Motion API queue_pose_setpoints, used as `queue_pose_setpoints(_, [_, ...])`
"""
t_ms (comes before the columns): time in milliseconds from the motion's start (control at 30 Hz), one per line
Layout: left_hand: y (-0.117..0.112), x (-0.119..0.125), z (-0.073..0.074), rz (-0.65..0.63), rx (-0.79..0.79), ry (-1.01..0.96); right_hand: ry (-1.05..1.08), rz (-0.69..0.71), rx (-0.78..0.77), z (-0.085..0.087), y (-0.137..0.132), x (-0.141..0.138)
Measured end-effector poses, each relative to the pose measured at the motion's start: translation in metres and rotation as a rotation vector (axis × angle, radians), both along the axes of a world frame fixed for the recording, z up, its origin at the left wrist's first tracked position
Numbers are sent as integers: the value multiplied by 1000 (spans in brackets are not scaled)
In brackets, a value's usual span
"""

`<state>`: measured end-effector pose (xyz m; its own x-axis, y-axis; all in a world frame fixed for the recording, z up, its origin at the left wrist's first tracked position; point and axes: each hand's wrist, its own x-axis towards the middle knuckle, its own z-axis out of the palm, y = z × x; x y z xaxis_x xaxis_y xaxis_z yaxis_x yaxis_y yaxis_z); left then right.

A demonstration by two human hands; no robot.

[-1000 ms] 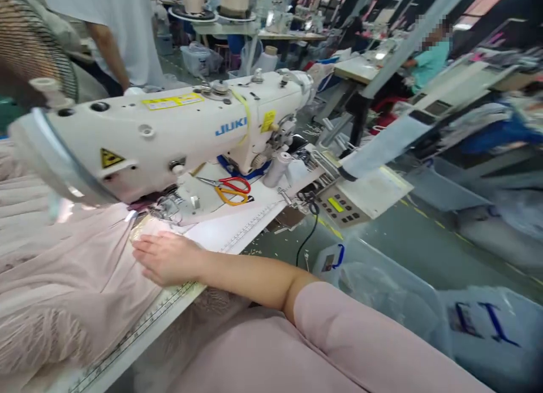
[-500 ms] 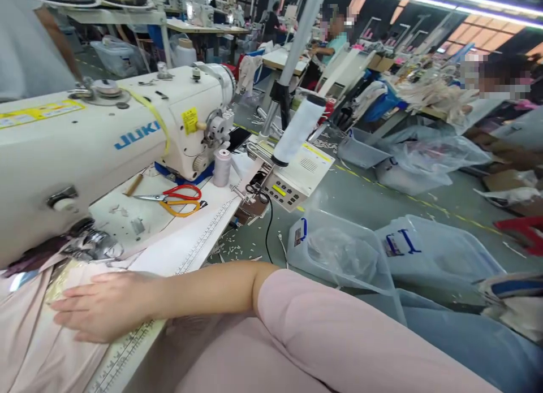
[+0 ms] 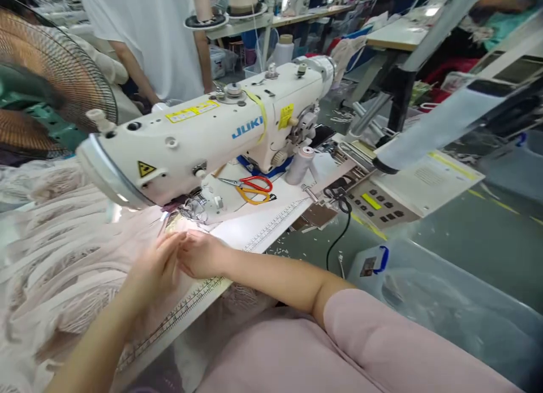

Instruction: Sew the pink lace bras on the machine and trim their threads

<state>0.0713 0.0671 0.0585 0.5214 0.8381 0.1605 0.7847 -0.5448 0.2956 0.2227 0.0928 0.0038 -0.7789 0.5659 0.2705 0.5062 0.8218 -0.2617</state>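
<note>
Pale pink fabric point(image 3: 123, 234) runs under the head of a white JUKI sewing machine point(image 3: 199, 133). Just in front of the presser foot, my left hand point(image 3: 155, 268) and my right hand point(image 3: 201, 254) meet with their fingertips together. Both have curled fingers pinching the fabric edge, though the pinched part is mostly hidden and the left hand is slightly blurred. Scissors point(image 3: 254, 190) with one red and one orange handle lie on the machine bed, beyond my right hand. A thread cone point(image 3: 300, 165) stands behind them.
A heap of gathered pink fabric point(image 3: 55, 268) covers the left side. A ruler strip point(image 3: 275, 217) follows the table's front edge. At right are a control box point(image 3: 407, 189) and a plastic bin point(image 3: 445, 302). A fan point(image 3: 55, 76) and a person in white point(image 3: 144, 37) are behind the machine.
My view has swung left, bringing the fan and more fabric into sight. My left hand has come into view. My right hand, earlier flat on the fabric, now has curled fingers against the left.
</note>
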Motion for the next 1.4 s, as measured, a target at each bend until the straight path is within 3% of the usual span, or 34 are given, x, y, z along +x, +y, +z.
queue_pose_setpoints(100, [14, -11, -17, 65, -62, -2, 18, 27, 77, 0, -2, 0])
queue_pose_setpoints(200, [19, -17, -30, 42, -80, 22, 57, 2, 103, 3, -9, 6])
queue_pose_setpoints(367, [19, -17, -44, 68, 18, 42, 86, -36, 0, 5, -25, 36])
queue_pose_setpoints(533, [22, -14, -56, 148, 114, 77, 67, -75, -105, -3, -31, 55])
queue_pose_setpoints(867, [31, -7, -55, 220, 205, 154, 41, -119, -114, -9, -25, 50])
queue_pose_setpoints(1167, [34, -7, -49, 167, 205, 131, 183, -121, -15, -13, -25, 53])
queue_pose_setpoints(1400, [31, -8, -49, 155, 189, 72, 203, -103, -33, -13, -27, 55])
